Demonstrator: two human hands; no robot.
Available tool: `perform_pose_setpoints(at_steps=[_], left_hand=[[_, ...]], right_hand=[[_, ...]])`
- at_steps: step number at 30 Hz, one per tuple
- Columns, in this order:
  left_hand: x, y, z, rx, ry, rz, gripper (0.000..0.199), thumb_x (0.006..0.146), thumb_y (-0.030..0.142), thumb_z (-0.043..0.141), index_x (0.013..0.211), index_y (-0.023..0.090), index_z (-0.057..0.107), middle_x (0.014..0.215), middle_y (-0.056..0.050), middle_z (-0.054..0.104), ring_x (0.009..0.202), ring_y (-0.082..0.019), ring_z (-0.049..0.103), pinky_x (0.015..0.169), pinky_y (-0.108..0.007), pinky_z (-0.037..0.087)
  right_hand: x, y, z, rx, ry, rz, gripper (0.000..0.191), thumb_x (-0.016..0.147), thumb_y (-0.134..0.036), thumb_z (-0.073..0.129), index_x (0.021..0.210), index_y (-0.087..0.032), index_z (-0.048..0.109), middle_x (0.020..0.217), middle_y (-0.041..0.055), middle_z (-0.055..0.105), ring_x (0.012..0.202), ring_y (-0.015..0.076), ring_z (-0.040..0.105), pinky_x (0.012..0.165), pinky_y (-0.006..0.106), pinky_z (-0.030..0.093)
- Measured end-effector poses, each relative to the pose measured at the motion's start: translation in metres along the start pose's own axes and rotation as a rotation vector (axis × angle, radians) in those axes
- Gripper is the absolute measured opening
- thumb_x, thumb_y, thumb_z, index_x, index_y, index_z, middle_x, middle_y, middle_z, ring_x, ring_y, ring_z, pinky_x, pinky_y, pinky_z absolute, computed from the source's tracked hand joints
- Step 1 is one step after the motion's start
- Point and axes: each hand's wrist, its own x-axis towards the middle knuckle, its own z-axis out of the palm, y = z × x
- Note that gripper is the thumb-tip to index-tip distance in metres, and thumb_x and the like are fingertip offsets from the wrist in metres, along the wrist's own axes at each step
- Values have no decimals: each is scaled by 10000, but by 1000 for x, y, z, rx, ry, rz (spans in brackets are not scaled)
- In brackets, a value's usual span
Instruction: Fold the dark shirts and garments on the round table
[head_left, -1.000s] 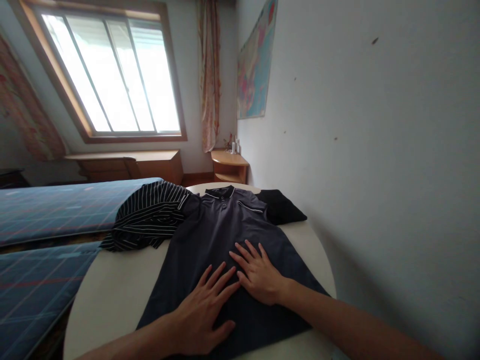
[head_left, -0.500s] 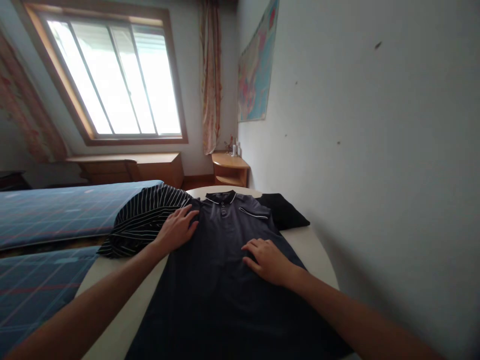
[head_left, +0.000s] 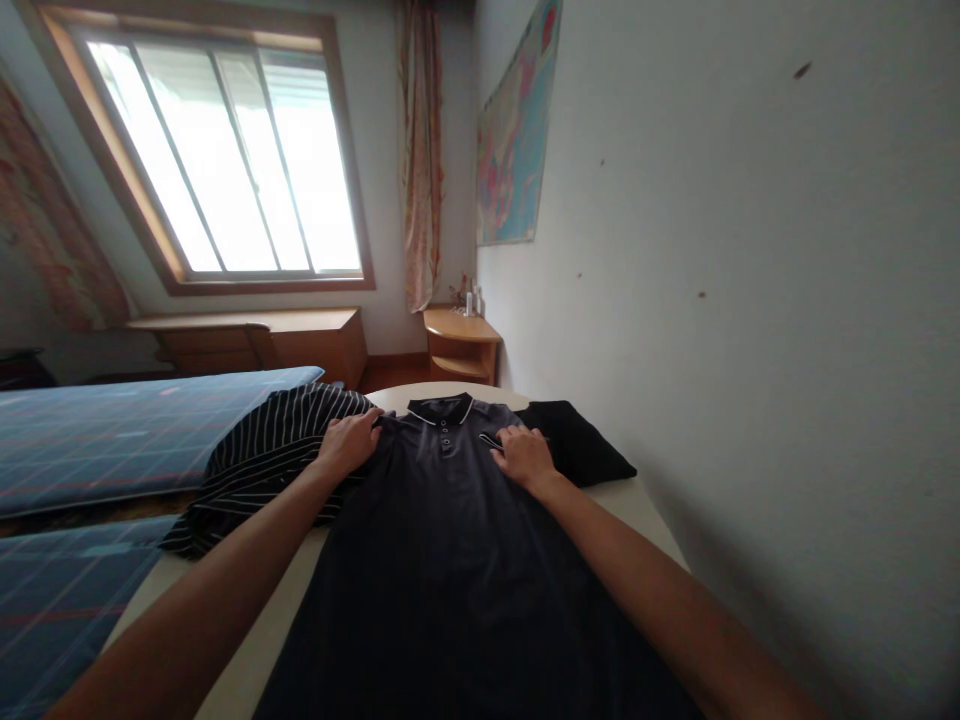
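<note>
A dark polo shirt (head_left: 450, 560) lies front side up on a pale rounded table (head_left: 660, 520), its white-edged collar at the far end. My left hand (head_left: 351, 440) is at the shirt's left shoulder, fingers bent and closed at the cloth there. On the right sleeve, folded in over the chest, rests my right hand (head_left: 525, 455), with its fingers curled over the sleeve; whether it pinches the cloth cannot be made out. Beside my left arm is a black garment with white stripes (head_left: 255, 450). Folded black cloth (head_left: 581, 440) lies to the right of the shirt.
Blue checked padded surfaces (head_left: 112, 430) stand left of the table. The wall (head_left: 750, 380) runs close along the right side. Beyond the table are a wooden desk (head_left: 315, 335) and a small corner shelf (head_left: 461, 325) with small items.
My right hand has moved from the shirt's middle up to the right sleeve. My left hand has shifted slightly left and up at the shoulder, its fingers more closed. The view has shifted slightly.
</note>
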Motion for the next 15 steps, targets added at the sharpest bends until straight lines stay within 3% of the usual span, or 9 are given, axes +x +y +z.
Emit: perform_pose_setpoints(at_steps=[3,7,12,15], left_hand=[[8,2,1,-54,-48,14,427,905,272,426,1301,273,585,1187,-80,707,1085,-273,655,895,-364,452],[17,3,-7,-87,-91,13,493,823,196,472,1281,318,612,1141,-48,722,1028,-254,678,825,-313,485],[32,-6,-38,-59,2,2,484,835,209,464,1292,309,590,1127,-36,722,1031,-249,672,849,-309,484],[35,-19,-58,3,63,-77,449,868,237,471,1302,276,573,1124,-59,713,992,-277,673,846,-342,483]], right_hand=[[13,-7,11,6,-4,18,391,934,-454,503,1148,-144,608,1137,160,654,1070,288,574,917,404,377],[24,-15,20,15,-12,60,325,965,-345,452,1158,-128,598,1168,188,635,1097,285,573,934,406,376],[37,-14,19,0,5,105,313,973,-188,354,1144,-102,602,1158,216,648,1079,277,607,915,384,414],[49,-4,10,38,-6,196,366,1001,-181,265,1212,-100,553,1061,208,688,995,267,663,857,363,451]])
